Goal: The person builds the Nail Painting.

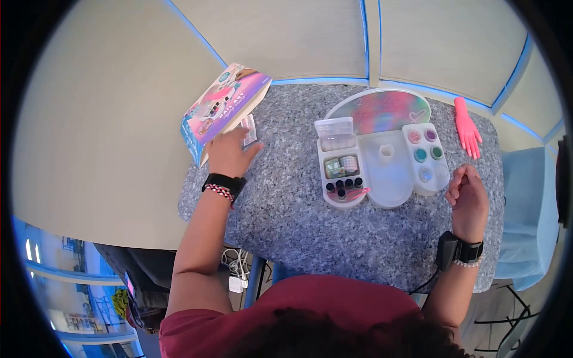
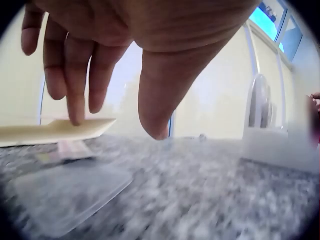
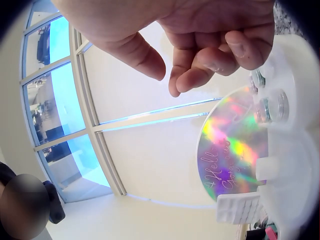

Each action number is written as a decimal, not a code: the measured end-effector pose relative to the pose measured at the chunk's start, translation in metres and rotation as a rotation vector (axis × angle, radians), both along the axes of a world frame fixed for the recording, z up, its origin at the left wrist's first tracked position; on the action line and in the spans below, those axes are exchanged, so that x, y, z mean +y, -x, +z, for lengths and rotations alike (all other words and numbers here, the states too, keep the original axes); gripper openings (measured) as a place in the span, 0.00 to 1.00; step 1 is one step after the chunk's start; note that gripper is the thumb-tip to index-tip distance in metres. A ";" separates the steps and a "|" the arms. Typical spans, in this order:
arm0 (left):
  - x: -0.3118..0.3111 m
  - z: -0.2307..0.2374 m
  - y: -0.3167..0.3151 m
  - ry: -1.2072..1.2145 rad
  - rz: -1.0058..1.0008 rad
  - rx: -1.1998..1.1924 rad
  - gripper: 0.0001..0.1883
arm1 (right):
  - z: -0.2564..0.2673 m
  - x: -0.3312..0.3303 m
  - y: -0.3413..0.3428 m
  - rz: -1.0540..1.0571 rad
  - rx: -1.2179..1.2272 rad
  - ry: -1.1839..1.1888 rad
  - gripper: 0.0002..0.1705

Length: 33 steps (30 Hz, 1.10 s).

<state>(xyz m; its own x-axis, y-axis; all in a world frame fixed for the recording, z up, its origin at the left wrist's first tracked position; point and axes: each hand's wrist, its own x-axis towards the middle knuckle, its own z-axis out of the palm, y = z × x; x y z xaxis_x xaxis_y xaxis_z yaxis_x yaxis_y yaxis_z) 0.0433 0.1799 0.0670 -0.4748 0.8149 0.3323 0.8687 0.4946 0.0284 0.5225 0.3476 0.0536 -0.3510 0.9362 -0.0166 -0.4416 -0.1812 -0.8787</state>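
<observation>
My left hand (image 1: 228,154) reaches over the table's left side, at the lower edge of a tilted nail art box (image 1: 224,107). Its fingers hang down, spread and relaxed, with nothing gripped. Just past the fingertips lies a small sheet of stickers (image 1: 249,129). In the left wrist view, a clear plastic piece (image 2: 70,195) lies flat below the hand. My right hand (image 1: 468,200) hovers by the right side of a white nail art station (image 1: 391,191), its fingers loosely curled around nothing. Behind that hand lies a pink model hand (image 1: 467,128).
The station has a shiny back panel (image 1: 391,112), glitter pots (image 1: 421,155), tape rolls (image 1: 349,164) and several black-capped bottles (image 1: 341,194). Light-coloured walls (image 1: 298,36) rise behind the table. A blue-covered chair (image 1: 528,209) stands at the right, cables (image 1: 237,262) hang below.
</observation>
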 end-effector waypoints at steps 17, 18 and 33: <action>-0.018 0.004 -0.048 -0.293 -0.200 -0.612 0.25 | 0.003 -0.002 0.005 0.005 -0.044 0.008 0.18; -0.013 0.007 -0.057 -0.448 -0.328 -0.643 0.22 | 0.004 -0.002 0.005 0.000 -0.044 0.008 0.18; 0.074 0.038 -0.119 -0.198 -0.782 -0.024 0.06 | 0.002 0.000 0.001 0.017 -0.012 0.011 0.16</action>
